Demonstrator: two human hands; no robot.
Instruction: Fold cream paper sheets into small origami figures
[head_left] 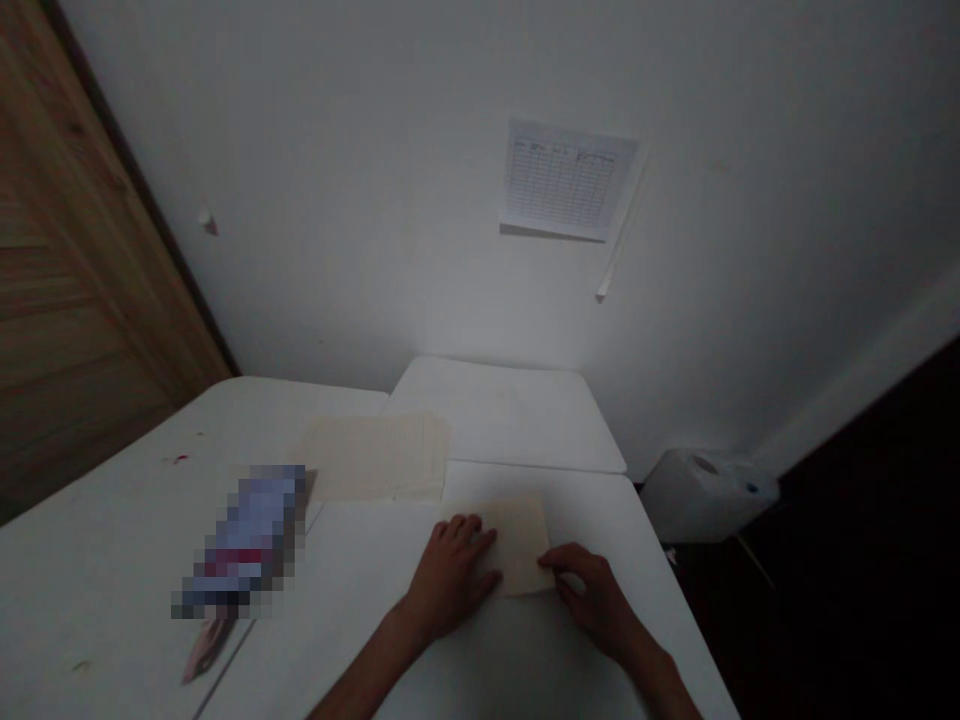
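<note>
A small beige sheet (522,545), folded or cut roughly square, lies on the white table (360,620) between my hands; whether it is paper or cloth I cannot tell. My left hand (454,580) rests at its left edge, fingers spread and thumb apart, touching the sheet and tabletop. At the lower right edge, my right hand (592,595) pinches the sheet between thumb and forefinger. Beyond my left hand lies a larger stack of beige sheets (375,458), with slightly uneven edges.
A phone-like object with a pixelated face (251,535) and a pinkish strap or handle (208,645) lies on the left. A printed table sheet (568,180) hangs on the wall. A whitish plastic container (705,495) stands beyond the table's right edge. A wooden door (67,250) is at left.
</note>
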